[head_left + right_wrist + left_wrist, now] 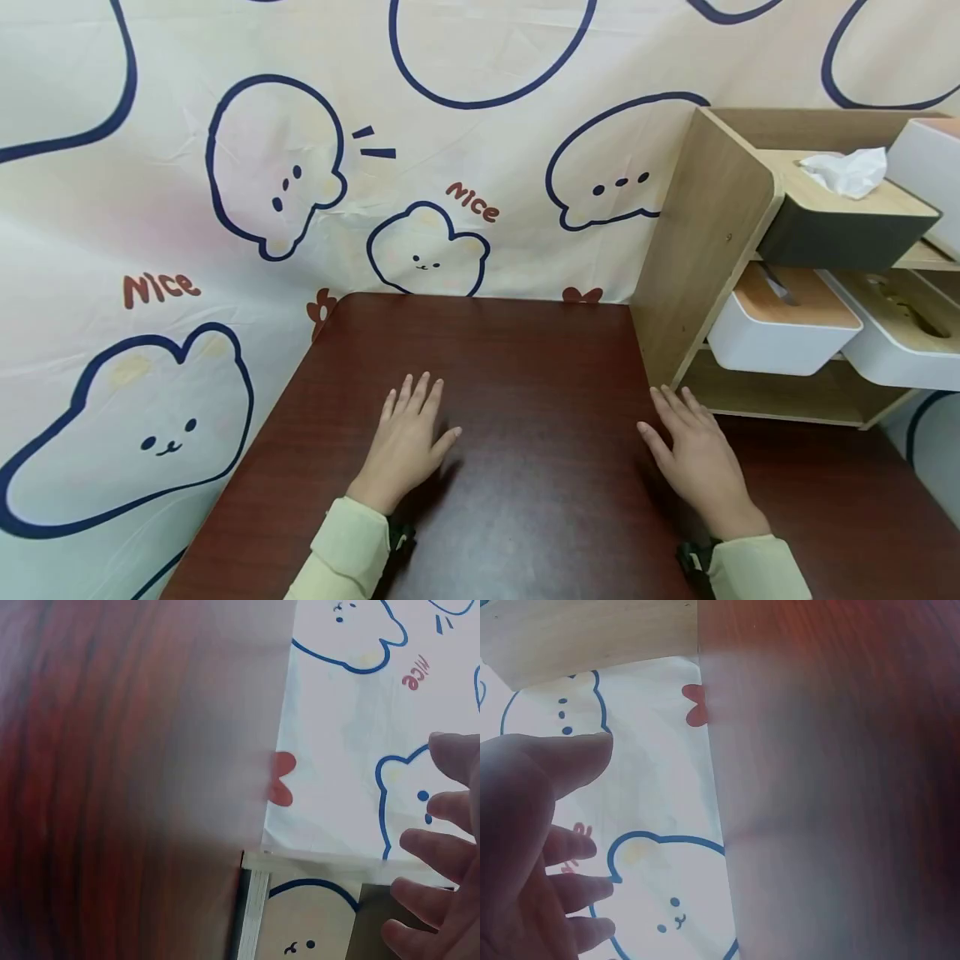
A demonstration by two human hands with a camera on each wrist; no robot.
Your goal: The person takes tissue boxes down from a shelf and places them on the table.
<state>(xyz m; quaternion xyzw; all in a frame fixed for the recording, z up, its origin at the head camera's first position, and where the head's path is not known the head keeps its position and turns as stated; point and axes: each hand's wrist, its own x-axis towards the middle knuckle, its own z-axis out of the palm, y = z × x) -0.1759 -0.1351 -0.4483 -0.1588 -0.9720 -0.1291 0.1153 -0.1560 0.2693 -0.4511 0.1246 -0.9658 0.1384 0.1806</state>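
My left hand (405, 442) is over the left part of the dark red-brown table (525, 508), palm down with straight fingers and nothing held. My right hand (701, 462) is also palm down, its fingertips near the front corner of a wooden shelf (697, 242). Both hands cast shadows on the tabletop. In the left wrist view the thumb and fingers of the left hand (525, 847) stand apart at the left edge. The right wrist view shows spread fingers of the right hand (442, 862) with nothing between them.
On the shelf stands a dark tissue box (847, 225) with a white tissue (847, 171) sticking out. Below it are two white boxes with wooden lids, one at the left (783, 325) and one at the right (911, 333). A cartoon-printed cloth (465, 150) hangs behind the table.
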